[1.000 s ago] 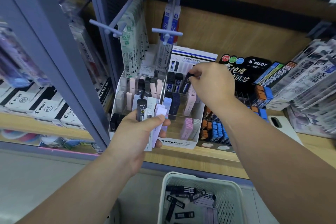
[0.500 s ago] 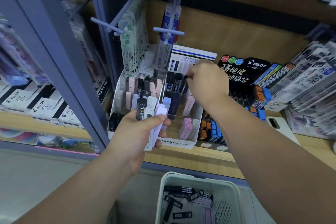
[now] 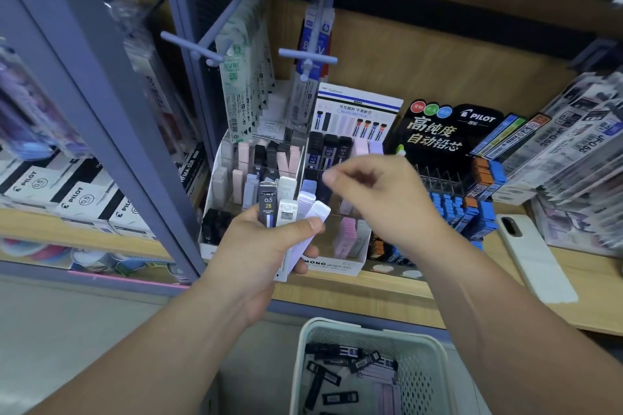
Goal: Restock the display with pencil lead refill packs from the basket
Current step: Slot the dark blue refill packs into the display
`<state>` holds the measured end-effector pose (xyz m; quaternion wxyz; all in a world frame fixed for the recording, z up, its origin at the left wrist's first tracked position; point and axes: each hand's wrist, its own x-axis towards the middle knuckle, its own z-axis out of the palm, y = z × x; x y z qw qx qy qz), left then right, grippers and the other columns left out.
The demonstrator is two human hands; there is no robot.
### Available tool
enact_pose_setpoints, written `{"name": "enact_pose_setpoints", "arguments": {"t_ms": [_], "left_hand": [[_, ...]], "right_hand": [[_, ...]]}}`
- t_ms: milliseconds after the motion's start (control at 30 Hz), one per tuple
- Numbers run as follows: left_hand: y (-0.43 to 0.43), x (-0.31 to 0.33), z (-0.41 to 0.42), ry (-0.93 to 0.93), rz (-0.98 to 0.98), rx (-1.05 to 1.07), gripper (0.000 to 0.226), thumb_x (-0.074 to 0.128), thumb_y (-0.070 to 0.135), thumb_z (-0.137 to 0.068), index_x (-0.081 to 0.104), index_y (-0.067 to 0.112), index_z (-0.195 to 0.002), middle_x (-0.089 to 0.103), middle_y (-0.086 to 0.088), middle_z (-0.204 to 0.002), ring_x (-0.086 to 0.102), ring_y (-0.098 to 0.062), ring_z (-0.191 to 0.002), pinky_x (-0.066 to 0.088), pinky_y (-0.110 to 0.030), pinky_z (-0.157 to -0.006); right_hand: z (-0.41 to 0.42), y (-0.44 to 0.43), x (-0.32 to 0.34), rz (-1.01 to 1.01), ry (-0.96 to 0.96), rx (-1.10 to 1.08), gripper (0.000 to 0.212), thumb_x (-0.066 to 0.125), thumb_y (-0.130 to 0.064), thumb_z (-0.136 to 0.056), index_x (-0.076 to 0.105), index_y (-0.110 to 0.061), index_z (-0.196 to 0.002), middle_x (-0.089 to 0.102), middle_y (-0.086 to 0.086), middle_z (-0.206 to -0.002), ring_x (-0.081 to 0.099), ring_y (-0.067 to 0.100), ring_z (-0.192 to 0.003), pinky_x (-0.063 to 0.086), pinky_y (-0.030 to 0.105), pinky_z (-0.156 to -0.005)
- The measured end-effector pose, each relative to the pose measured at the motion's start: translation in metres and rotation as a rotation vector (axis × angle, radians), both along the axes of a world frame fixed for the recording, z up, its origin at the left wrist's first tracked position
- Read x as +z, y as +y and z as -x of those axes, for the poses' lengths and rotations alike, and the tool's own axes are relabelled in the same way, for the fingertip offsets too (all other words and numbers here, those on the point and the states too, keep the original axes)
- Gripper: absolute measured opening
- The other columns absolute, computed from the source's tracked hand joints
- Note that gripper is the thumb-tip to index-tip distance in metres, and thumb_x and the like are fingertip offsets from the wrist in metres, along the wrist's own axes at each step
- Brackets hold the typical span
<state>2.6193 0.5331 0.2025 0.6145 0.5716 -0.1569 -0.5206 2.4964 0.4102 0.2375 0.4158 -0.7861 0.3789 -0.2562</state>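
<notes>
Mid-restock. Before the display (image 3: 333,263), our left hand (image 3: 263,246) gripped fanned refill packs (image 3: 286,212); our right hand (image 3: 374,199) hovered empty, loosely curled. Next, we judged: pinch one pack, slot it. More lay in the basket (image 3: 428,381) below the display.

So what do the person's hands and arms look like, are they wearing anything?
The left hand and right hand are both bare: no gloves and no rings. No watch or band shows at either wrist, and no sleeve comes into view at all. The nails that show are short and plain.
</notes>
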Motion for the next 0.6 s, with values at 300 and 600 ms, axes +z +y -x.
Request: {"name": "enact_pose_setpoints", "arguments": {"t_ms": [300, 600], "left_hand": [[0.000, 0.007, 0.011, 0.018, 0.024, -0.049, 0.018, 0.074, 0.007, -0.081, 0.069, 0.012, -0.098, 0.076, -0.008, -0.086, 0.066, -0.019, -0.063, 0.046, -0.028, -0.047], [-0.001, 0.004, 0.021, -0.007, -0.043, -0.082, 0.012, 0.073, 0.010, -0.085, 0.071, 0.016, -0.095, 0.077, -0.007, -0.081, 0.067, -0.021, -0.064, 0.044, -0.027, -0.046]], "right_hand": [[0.023, 0.022, -0.012, -0.443, -0.134, -0.030, 0.005, 0.070, -0.010, -0.089, 0.072, -0.009, -0.084, 0.066, 0.008, -0.064, 0.061, 0.019, -0.058, 0.044, 0.020, -0.045], [0.043, 0.029, -0.025, -0.475, -0.208, -0.083, 0.009, 0.069, -0.001, -0.088, 0.072, -0.007, -0.094, 0.072, 0.013, -0.076, 0.066, 0.019, -0.065, 0.050, 0.025, -0.055]]}}
